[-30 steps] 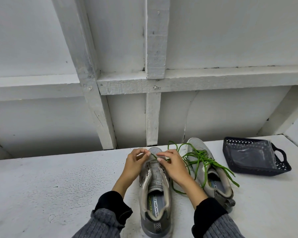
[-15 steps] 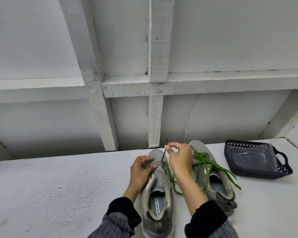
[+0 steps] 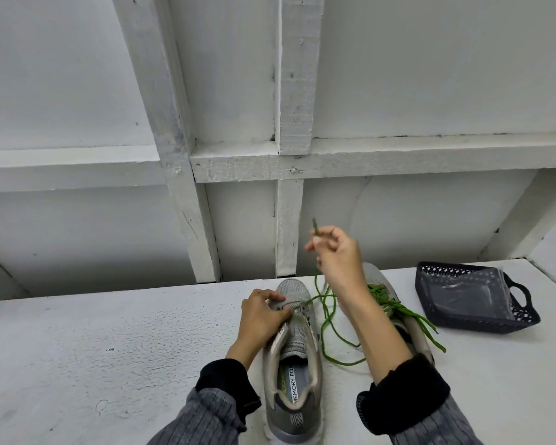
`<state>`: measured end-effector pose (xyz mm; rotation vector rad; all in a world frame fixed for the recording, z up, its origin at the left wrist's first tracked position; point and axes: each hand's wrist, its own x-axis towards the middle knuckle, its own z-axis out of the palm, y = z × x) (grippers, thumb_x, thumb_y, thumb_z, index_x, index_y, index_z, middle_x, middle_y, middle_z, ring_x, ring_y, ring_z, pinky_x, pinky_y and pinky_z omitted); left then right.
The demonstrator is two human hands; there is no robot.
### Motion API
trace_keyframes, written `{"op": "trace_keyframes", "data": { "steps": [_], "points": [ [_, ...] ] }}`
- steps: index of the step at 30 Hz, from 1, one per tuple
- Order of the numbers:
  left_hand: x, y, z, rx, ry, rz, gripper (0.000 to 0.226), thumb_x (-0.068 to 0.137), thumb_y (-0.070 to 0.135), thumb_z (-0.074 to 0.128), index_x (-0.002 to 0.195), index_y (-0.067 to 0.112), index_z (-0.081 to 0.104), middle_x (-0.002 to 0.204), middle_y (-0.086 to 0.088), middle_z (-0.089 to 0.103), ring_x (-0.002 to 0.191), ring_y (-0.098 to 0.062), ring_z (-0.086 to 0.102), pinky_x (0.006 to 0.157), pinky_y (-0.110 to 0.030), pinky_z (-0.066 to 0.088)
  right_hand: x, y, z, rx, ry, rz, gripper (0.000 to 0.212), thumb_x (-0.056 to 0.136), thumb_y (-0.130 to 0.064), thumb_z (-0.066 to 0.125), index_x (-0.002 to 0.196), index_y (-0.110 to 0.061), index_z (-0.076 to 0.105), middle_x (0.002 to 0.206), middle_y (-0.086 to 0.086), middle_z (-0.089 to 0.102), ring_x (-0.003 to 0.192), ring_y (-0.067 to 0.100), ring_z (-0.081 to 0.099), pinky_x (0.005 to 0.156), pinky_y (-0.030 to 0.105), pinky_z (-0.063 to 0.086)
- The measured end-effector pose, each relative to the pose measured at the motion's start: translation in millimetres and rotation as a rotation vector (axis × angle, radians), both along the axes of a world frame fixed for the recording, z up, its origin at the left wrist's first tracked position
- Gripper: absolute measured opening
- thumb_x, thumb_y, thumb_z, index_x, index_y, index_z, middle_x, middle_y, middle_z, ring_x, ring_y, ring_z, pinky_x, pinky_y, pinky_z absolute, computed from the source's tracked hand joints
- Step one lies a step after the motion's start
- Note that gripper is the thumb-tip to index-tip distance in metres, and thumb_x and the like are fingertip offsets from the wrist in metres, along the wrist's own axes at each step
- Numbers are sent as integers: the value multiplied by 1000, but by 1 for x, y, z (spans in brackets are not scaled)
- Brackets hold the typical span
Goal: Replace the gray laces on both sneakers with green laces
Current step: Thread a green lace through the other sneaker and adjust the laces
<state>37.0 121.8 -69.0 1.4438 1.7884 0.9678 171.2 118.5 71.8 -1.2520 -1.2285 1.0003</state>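
A grey sneaker (image 3: pixel 294 374) stands on the white table with its toe pointing away, open and mostly unlaced. My left hand (image 3: pixel 262 314) grips its left eyelet flap near the toe. My right hand (image 3: pixel 337 255) is raised above the table and pinches the tip of a green lace (image 3: pixel 326 319). That lace runs down from my fingers, loops over the table and enters an eyelet near the toe. A second grey sneaker (image 3: pixel 411 319) with green laces lies to the right, partly hidden behind my right forearm.
A dark plastic basket (image 3: pixel 523 316) holding a clear bag sits at the table's right. A white wall with wooden beams (image 3: pixel 289 220) rises just behind the table's far edge. Bare white tabletop (image 3: pixel 109 342) lies to the left.
My right hand has risen from the shoe's toe and pulled the green lace end upward. My left hand shifted onto the left flap and holds the shoe down.
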Motion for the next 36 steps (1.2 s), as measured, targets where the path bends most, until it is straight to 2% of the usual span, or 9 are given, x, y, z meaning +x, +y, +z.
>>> {"op": "trace_keyframes", "data": {
  "steps": [2,4,8,11,16,19,24,31,36],
  "points": [
    [-1,1,7,-73,161,-96,35,65,37,77,95,26,64,107,1,55,103,-19,52,97,-33,41,3,5,-36,-61,-304,18,14,97,-9,51,93,-9,64,68,-5,60,63,3,53,64,20,38],
    [-4,1,13,-130,238,-167,46,62,40,71,101,20,58,108,0,52,102,-21,52,95,-33,42,4,8,-68,-102,-485,20,15,95,-13,55,86,-12,67,64,-9,55,63,9,52,62,22,32],
    [-9,-2,19,-116,209,-102,20,73,25,71,86,13,62,98,-4,59,89,-17,56,75,-24,43,-2,9,-106,-154,-689,73,13,90,-17,62,79,-19,69,78,-2,67,77,18,61,67,26,42],
    [-13,-5,18,-104,112,-31,9,76,20,68,72,12,71,74,-5,69,69,-14,62,65,-22,48,-7,13,-114,-191,-720,135,10,85,-15,68,77,-15,74,86,4,70,83,17,63,72,24,46],
    [-21,-7,11,-104,-21,14,8,80,19,70,75,16,75,70,5,70,63,-1,58,53,-4,38,-10,19,-126,-185,-749,173,12,81,-19,74,69,-21,73,89,5,66,81,14,62,69,22,45],
    [-23,-6,10,-130,-70,7,11,81,18,70,71,18,74,71,6,71,63,-3,58,61,-10,44,-13,20,-136,-191,-737,154,12,78,-25,76,68,-20,73,90,6,66,79,15,64,72,28,53],
    [-25,-6,11,-161,-162,4,13,80,16,71,68,15,76,86,13,70,74,-9,64,78,-29,55,-15,15,-145,-199,-706,64,14,80,-24,74,67,-24,73,94,5,62,82,14,61,67,22,42],
    [-24,-5,4,-140,-204,-4,12,82,13,69,75,7,77,85,18,66,69,-7,60,69,-23,48,-21,13,-154,-227,-628,7,6,78,-25,77,72,-22,78,96,5,65,94,15,59,76,20,41],
    [-25,-4,-6,-134,-216,-26,16,85,22,69,73,14,75,59,8,64,58,-4,55,66,-20,46,-18,14,-150,-226,-626,28,1,79,-26,77,78,-26,78,103,3,58,101,16,54,83,25,45]
  ]
}}
